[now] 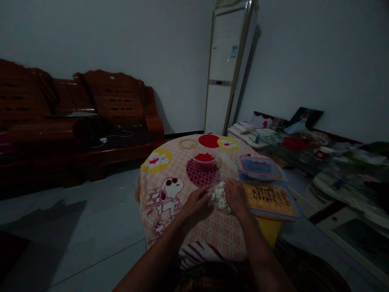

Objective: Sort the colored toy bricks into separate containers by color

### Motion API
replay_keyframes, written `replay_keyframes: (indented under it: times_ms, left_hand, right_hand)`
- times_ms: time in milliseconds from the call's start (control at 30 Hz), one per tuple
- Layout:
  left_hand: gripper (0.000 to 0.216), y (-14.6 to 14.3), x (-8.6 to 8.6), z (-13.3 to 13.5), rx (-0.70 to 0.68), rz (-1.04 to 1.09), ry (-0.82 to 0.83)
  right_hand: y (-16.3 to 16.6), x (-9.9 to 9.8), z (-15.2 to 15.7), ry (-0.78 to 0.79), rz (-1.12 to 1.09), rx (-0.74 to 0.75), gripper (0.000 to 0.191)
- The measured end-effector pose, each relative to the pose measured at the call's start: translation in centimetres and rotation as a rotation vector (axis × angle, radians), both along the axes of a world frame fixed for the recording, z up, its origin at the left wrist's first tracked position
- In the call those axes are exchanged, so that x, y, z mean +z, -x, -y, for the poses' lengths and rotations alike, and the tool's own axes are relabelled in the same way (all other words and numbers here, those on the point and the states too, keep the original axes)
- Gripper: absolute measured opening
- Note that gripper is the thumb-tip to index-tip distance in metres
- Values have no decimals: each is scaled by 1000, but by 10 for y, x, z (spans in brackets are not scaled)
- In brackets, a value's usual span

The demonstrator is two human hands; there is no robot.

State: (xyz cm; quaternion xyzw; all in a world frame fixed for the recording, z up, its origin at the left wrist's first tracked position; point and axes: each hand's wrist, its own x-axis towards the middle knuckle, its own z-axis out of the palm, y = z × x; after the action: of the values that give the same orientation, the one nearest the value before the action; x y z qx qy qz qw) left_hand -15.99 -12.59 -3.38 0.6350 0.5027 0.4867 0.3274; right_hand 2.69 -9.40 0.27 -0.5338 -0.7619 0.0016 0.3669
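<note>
A bench (209,233) is covered by a pink cloth (182,174), printed with a white cartoon dog (172,194) on the left. Near the middle of the frame, a clear tub (204,165) filled with red bits (204,157) is set on the cloth. Just below, a clear bag (220,197) of white bits is held between the hands (235,194). Right of centre, a pink-rimmed box (260,168) is placed, with a flat yellow box (270,198) seen just below.

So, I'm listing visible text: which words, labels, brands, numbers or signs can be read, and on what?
"JOE", apparently: cartoon dog's shirt on the tablecloth; letters below too blurred.
Dark marks, possibly lettering, on the yellow box: unreadable.
Blue sticker on the tall white unit: too small.
</note>
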Motion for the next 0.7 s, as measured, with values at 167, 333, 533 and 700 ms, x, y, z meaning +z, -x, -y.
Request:
replay_keyframes:
  times_ms: [167, 333, 533, 700]
  left_hand:
    - [44, 53, 37, -65, 142, -76, -92]
    - [44, 89, 58, -142, 536, -252, -26]
    - [49, 110, 54, -210, 587, -511, 35]
    - [49, 117, 47, -259, 591, -552, 101]
  right_hand:
    - [-6, -3, 2, -25, -2, 42, 33]
    - [-9, -12, 4, -37, -14, 23, 33]
    - [-9, -21, 10, -76, -47, 40, 32]
    - [-13, -31, 11, -121, -64, 28, 31]
